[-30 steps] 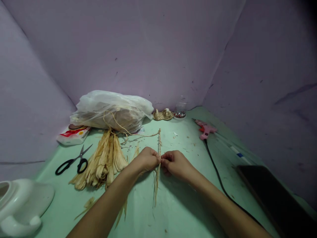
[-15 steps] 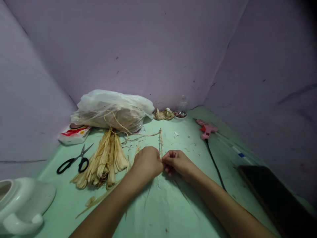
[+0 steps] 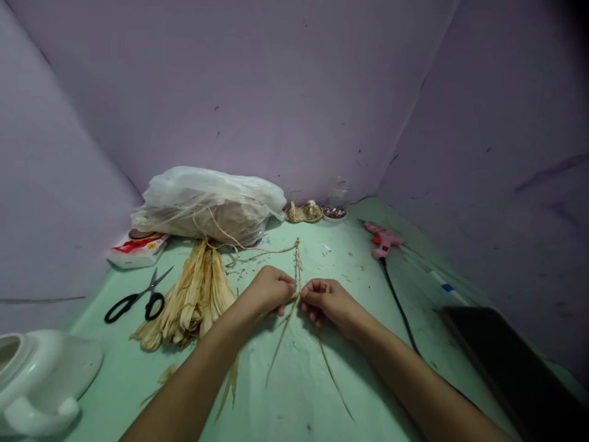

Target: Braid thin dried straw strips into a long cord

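Note:
A thin braid of dried husk strips (image 3: pixel 298 261) runs toward me over the green table. At its near end my left hand (image 3: pixel 272 290) is closed in a pinch on a strip at the left side. My right hand (image 3: pixel 326 301) pinches the braid's lower end from the right, its other fingers curled. Loose strips (image 3: pixel 281 344) trail below both hands onto the table. A thin cord (image 3: pixel 264 250) leads left from the braid's top toward a tied bundle of dried husks (image 3: pixel 197 298).
Black-handled scissors (image 3: pixel 140 299) lie at the left, near a white ceramic vessel (image 3: pixel 41 380). Behind are a plastic bag (image 3: pixel 211 202), a small woven piece (image 3: pixel 304 213) and a clear jar (image 3: pixel 335 209). A pink glue gun (image 3: pixel 384 238) and a dark flat object (image 3: pixel 506 368) are at the right.
My left hand has moved left, away from my right hand, uncovering the braid's near end and the splayed strips. My right hand stays nearly in place.

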Demonstrator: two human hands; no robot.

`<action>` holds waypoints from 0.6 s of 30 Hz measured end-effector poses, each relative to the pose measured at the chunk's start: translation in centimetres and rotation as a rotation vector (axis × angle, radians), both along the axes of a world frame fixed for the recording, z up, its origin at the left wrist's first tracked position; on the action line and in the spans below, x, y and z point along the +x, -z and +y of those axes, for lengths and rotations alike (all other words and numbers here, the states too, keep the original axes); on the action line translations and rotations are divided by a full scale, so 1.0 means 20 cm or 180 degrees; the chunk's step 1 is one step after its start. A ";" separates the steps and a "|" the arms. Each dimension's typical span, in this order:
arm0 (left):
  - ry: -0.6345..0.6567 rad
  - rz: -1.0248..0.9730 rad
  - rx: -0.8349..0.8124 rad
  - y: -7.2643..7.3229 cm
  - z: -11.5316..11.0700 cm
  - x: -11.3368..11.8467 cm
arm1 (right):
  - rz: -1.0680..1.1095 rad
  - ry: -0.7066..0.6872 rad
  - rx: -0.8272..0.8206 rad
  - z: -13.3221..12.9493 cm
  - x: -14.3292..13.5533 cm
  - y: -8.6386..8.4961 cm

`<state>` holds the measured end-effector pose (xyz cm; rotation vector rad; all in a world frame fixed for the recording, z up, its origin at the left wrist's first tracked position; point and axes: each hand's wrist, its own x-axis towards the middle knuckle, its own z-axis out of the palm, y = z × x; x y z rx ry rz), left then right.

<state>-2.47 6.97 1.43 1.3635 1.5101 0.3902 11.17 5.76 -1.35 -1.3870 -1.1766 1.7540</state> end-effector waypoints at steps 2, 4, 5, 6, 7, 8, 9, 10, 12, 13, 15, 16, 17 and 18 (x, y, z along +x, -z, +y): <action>-0.0131 -0.0525 -0.0328 0.02 0.01 0.02 | -0.0031 -0.0032 0.0054 0.00 0.00 0.01; -0.0092 -0.0778 -0.0477 0.05 0.02 0.02 | -0.0066 -0.0083 0.0171 0.01 0.00 0.02; -0.0076 -0.0810 -0.0502 0.06 0.03 0.02 | -0.0085 -0.0114 0.0261 0.01 0.00 0.03; -0.0081 -0.0803 -0.0493 0.07 0.04 0.02 | -0.0109 -0.0155 0.0359 0.01 0.01 0.03; -0.0095 -0.0770 -0.0461 0.08 0.04 0.01 | -0.0142 -0.0189 0.0460 0.01 0.01 0.04; -0.0104 -0.0728 -0.0425 0.09 0.04 0.01 | -0.0190 -0.0211 0.0552 0.02 0.01 0.04; -0.0091 -0.0699 -0.0395 0.09 0.04 0.00 | -0.0248 -0.0229 0.0625 0.02 0.02 0.04; -0.0047 -0.0685 -0.0378 0.10 0.04 0.00 | -0.0301 -0.0236 0.0675 0.02 0.02 0.05; 0.0021 -0.0635 -0.0374 0.09 0.04 -0.01 | -0.0373 -0.0228 0.0709 0.02 0.02 0.04; 0.0025 -0.0561 -0.0360 0.09 0.04 -0.01 | -0.0383 -0.0220 0.0694 0.02 0.02 0.04; 0.0022 -0.0261 -0.0262 0.06 0.04 -0.01 | -0.0372 -0.0191 0.0610 0.02 0.02 0.03; 0.0049 -0.0045 -0.0185 0.04 0.03 -0.01 | -0.0364 -0.0164 0.0546 0.02 0.02 0.03; 0.0124 0.0182 -0.0076 0.02 0.02 -0.01 | -0.0347 -0.0128 0.0473 0.02 0.02 0.02; 0.0233 0.0418 0.0075 0.00 0.01 0.00 | -0.0311 -0.0092 0.0403 0.02 0.02 0.02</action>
